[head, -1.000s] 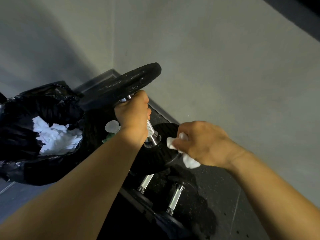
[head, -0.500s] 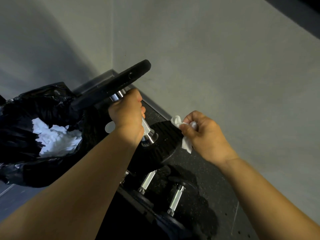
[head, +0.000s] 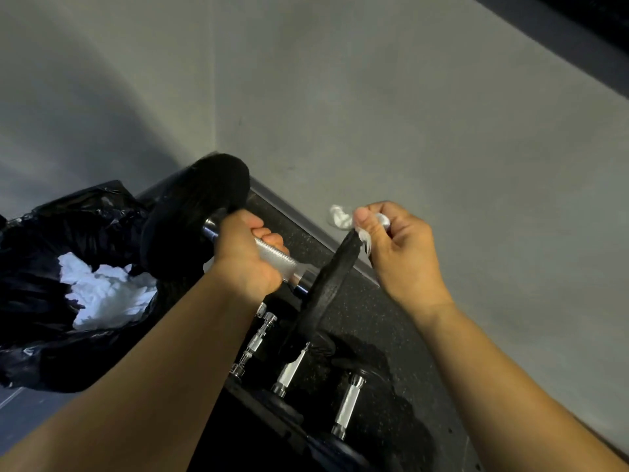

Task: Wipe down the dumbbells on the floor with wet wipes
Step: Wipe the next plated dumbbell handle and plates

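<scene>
Head: right grip pinches wipe against dumbbell.

Dim, uneven light; broad soft shadows on the wall, motion blur, wide-angle edge distortion.

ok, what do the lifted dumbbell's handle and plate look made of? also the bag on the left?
Handle: bright silver metal, probably chromed steel; knurled grip, smooth shiny collar. Near plate: matte black, slightly rough; rubber coating or painted iron, cannot tell. Bag: thin glossy black plastic film, crinkled with highlights.
</scene>
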The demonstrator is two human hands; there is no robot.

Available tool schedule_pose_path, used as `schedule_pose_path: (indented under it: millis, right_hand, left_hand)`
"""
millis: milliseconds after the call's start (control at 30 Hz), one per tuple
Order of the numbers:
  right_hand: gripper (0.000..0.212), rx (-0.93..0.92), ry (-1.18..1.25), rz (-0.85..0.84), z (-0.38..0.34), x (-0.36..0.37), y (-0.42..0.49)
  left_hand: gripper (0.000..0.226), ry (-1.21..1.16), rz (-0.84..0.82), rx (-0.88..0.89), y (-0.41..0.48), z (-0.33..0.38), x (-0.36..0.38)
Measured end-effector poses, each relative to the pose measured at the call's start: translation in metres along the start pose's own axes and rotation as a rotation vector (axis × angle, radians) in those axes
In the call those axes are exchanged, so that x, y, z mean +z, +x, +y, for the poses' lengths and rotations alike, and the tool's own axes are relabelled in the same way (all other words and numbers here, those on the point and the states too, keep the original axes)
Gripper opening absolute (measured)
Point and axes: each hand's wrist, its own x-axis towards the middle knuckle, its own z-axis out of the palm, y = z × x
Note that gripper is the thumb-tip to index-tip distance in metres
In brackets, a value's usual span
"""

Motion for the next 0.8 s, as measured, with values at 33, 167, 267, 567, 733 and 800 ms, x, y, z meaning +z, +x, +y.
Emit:
schedule_pose_path:
  millis: [33, 167, 267, 567, 733, 800]
  right_hand:
    - [0.024, 0.016, -0.022, 0.037, 0.005, 0.000, 0.005]
    - [0.035, 0.203, 0.044, 0.090, 0.036, 0.002, 0.012]
    - [0.038, 0.341, 0.169, 0.083, 0.057, 0.007, 0.005]
    - [0.039, 0.628, 0.346, 0.053, 0.079, 0.027, -0.019]
    - [0.034, 0.807, 0.380, 0.028, 0.072, 0.046, -0.045]
    - [0.034, 0.880, 0.389, 0.012, 0.069, 0.053, -0.051]
  left_hand:
    - [0.040, 0.000, -0.007, -0.007, -0.002, -0.002, 0.002]
    - [0.039, -0.010, -0.039, -0.002, -0.005, -0.007, 0.007]
    - [0.038, -0.018, -0.046, 0.002, -0.003, -0.009, 0.009]
    - [0.040, -0.123, -0.011, 0.015, 0.002, -0.016, 0.010]
    - [0.040, -0.236, -0.023, 0.040, 0.002, -0.012, 0.013]
    - [0.039, -0.241, -0.035, 0.060, 0.002, -0.009, 0.013]
